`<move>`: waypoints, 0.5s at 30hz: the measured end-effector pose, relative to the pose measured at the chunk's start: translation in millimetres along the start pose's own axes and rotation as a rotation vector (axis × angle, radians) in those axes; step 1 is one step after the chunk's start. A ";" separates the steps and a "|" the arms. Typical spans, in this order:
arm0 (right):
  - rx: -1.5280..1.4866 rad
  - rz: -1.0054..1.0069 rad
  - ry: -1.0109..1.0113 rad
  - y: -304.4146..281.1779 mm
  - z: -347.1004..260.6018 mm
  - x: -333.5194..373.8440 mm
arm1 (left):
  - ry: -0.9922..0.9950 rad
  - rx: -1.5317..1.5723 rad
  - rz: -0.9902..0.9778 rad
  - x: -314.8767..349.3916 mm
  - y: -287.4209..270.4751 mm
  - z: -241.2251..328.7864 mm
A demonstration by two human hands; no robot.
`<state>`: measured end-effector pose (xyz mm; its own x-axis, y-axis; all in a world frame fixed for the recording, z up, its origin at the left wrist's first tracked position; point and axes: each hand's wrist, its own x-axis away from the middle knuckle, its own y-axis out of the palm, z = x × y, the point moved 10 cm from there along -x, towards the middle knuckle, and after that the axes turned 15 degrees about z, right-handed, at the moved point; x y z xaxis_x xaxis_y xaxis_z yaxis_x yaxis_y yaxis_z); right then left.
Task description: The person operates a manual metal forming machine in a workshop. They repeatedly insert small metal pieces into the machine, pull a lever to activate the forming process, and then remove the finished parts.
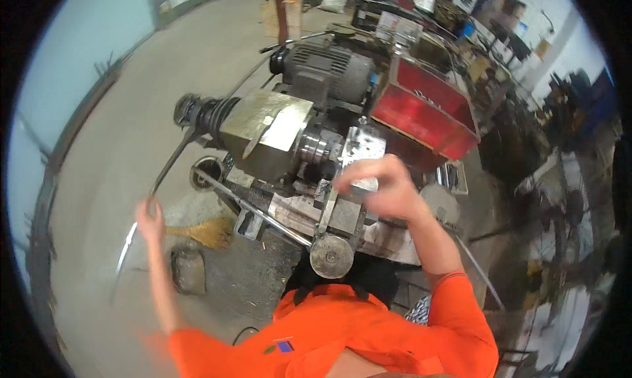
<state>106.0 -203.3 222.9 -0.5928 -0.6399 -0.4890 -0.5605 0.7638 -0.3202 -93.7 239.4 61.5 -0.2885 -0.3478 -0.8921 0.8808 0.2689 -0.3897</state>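
My left hand (151, 218) is closed around a long metal lever (172, 162), which runs from beside the lathe's headstock (266, 131) down to the lower left. My right hand (388, 188), somewhat blurred, is over the lathe's carriage with its fingers curled. Whatever is between those fingers, if anything, I cannot make out. Close by the fingertips are the shiny metal chuck (316, 147) and a bright metal block (364, 146). Nearer to me, a round handwheel (331, 256) sits at the front of the carriage. A metal rod (253, 210) slants towards it from the left.
Behind the headstock stands a ribbed electric motor (332, 68). To its right is a red metal box (421, 108) with small parts inside. A straw broom (201, 233) and a dark container (188, 270) are on the floor at left. Cluttered machinery fills the right side.
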 end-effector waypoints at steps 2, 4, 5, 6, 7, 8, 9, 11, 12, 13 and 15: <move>-0.491 -0.044 -0.303 -20.3 -98.5 22.9 | -0.467 0.291 0.023 76.9 47.2 -27.0; -0.956 -0.247 -0.502 -40.7 -178.4 52.2 | -0.488 0.043 -0.874 171.3 147.1 13.7; -1.028 -0.278 -0.534 -47.9 -201.3 62.5 | -0.750 0.188 -1.125 244.3 170.4 5.7; -1.066 -0.288 -0.549 -54.8 -222.2 72.8 | -0.480 0.165 -1.192 269.1 185.8 44.3; -1.039 -0.267 -0.548 -58.1 -230.7 80.6 | -0.075 0.070 -1.108 264.2 183.4 98.4; -1.047 -0.334 -0.527 -57.8 -236.1 88.5 | 0.114 -0.231 -1.236 280.3 192.0 95.7; -1.020 -0.301 -0.572 -63.6 -238.1 97.6 | 0.229 -0.199 -1.219 277.2 199.0 94.1; -0.970 -0.249 -0.660 -72.7 -241.1 112.9 | 0.442 -0.137 -1.177 257.0 213.2 83.8; -0.938 -0.211 -0.627 -72.5 -234.5 115.8 | 0.609 -0.130 -1.279 232.9 205.4 139.1; -0.950 -0.212 -0.617 -73.7 -237.7 119.3 | 0.594 -0.195 -1.280 231.6 202.5 126.9; -0.953 -0.241 -0.629 -75.8 -241.6 126.7 | 0.567 -0.301 -1.279 242.7 214.6 113.1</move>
<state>-66.3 -362.6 381.2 -0.1702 -0.4011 -0.9001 -0.9853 0.0847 0.1485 67.8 111.1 -212.8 -0.9805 -0.1114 0.1618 -0.1853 0.2516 -0.9499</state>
